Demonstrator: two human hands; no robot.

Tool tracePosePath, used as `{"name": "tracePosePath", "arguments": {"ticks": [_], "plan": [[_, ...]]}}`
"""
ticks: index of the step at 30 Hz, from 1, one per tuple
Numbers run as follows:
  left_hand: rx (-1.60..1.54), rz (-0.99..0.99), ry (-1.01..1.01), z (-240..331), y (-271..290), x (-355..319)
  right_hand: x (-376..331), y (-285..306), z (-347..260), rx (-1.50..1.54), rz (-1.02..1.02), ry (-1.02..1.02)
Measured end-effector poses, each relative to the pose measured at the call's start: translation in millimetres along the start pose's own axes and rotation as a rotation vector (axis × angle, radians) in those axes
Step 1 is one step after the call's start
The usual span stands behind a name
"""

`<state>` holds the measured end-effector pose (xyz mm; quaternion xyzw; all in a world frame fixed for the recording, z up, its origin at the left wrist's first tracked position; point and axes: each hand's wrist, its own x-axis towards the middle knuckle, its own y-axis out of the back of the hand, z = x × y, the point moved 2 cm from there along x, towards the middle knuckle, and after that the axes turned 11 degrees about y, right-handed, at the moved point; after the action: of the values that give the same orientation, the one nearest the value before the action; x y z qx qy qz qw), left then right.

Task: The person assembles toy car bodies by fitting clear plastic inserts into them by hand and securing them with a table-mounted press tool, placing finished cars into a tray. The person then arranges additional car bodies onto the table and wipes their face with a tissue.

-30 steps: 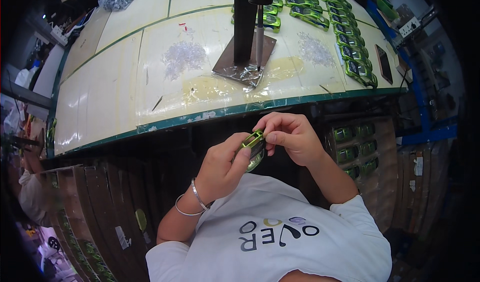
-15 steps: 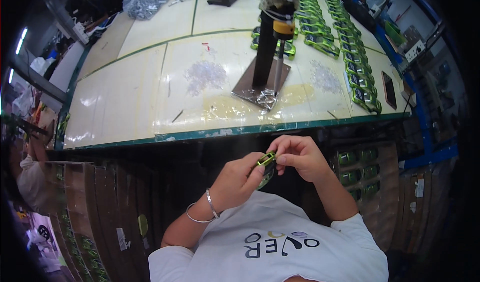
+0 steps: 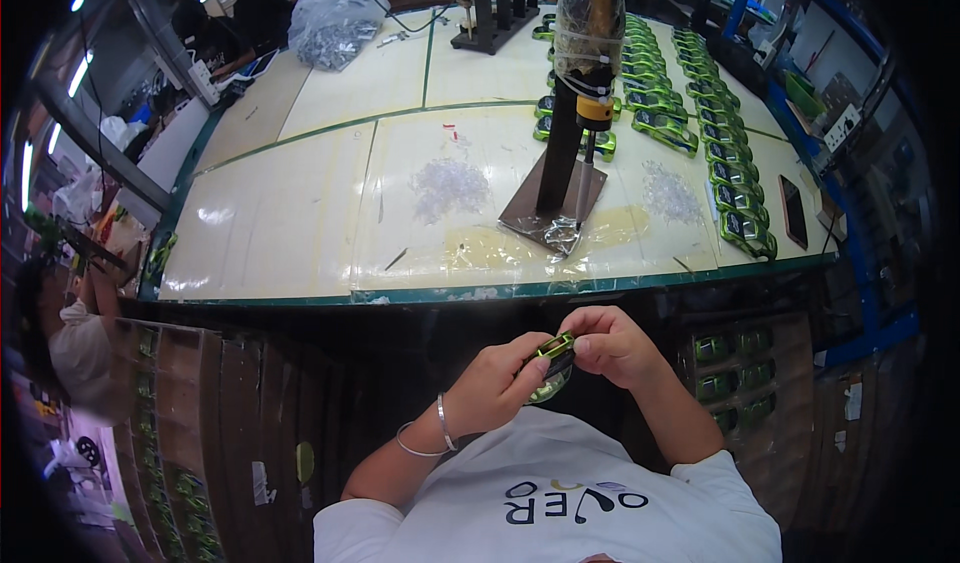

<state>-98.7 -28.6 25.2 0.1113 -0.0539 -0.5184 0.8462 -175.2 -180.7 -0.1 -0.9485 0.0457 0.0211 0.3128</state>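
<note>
Left hand [image 3: 497, 385] is clamping green toy car body [image 3: 558, 365] between thumb and fingers, holding it between white shirt [image 3: 610, 478] and table [image 3: 270, 233] edge. Right hand [image 3: 618, 348] is working at its upper right end, fingertips bunching close; can't tell if they're gripping it. 2 heaps of clear bits [image 3: 450, 188] are flanking upright stand [image 3: 556, 158]; green cars [image 3: 735, 163] are lining table's right.

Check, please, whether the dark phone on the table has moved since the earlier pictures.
No. The phone keeps its place against the front right corner of the table; the whole scene slid down and right in the picture.
</note>
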Motion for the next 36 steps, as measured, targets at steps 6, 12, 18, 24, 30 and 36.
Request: {"name": "tracePosePath", "arguments": {"ticks": [6, 12, 18, 24, 30, 36], "plan": [[-0.058, -0.002, 0.014, -2, 0, 0, -1, 0, 0, 0.015, -0.04, 0.006], [-0.044, -0.019, 0.059, -5, -1, -2, -1, 0, 2, 0.04, -0.062, 0.001], [-0.137, -0.053, 0.107, -3, 2, -8, -6, 1, 4, 0.136, -0.079, -0.061], [-0.217, 0.048, 0.098, -10, 9, -4, 1, -5, 0, 0.079, 0.002, 0.005], [-0.577, 0.033, 0.128, -10, 15, -2, -9, -27, -1, -1.084, 0.035, 0.762], [-0.672, 0.057, 0.068, -13, -1, -2, -4, -31, 31, -1.292, -0.042, 0.99]]}}
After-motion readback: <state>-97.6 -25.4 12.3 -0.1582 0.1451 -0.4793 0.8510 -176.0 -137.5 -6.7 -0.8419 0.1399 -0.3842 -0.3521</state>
